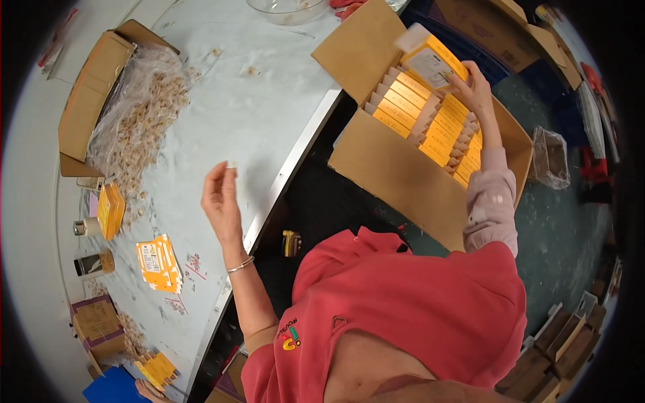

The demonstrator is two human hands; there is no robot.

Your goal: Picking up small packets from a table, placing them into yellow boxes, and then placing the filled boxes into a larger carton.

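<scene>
My right hand (pixel 476 93) grips a small yellow carton (pixel 433 62) with a white printed panel, tilted above a large open cardboard box (pixel 396 176). Rows of similar yellow cartons (pixel 411 101) stand packed inside that box. Over the pale table (pixel 262 121), my left hand (pixel 223 201) is raised with its fingertips pinched around a tiny whitish piece (pixel 232 164). Nearest to that hand on the table lies a fanned stack of flat yellow-and-white cartons (pixel 158 263).
At the table's far left, small tan pieces (pixel 151 107) spill from a plastic-lined cardboard box (pixel 94 101). Beside them stand more yellow cartons (pixel 110 209) and a jar (pixel 86 227). A glass bowl (pixel 285 8) sits at the back. Another person's hand (pixel 151 391) shows at lower left.
</scene>
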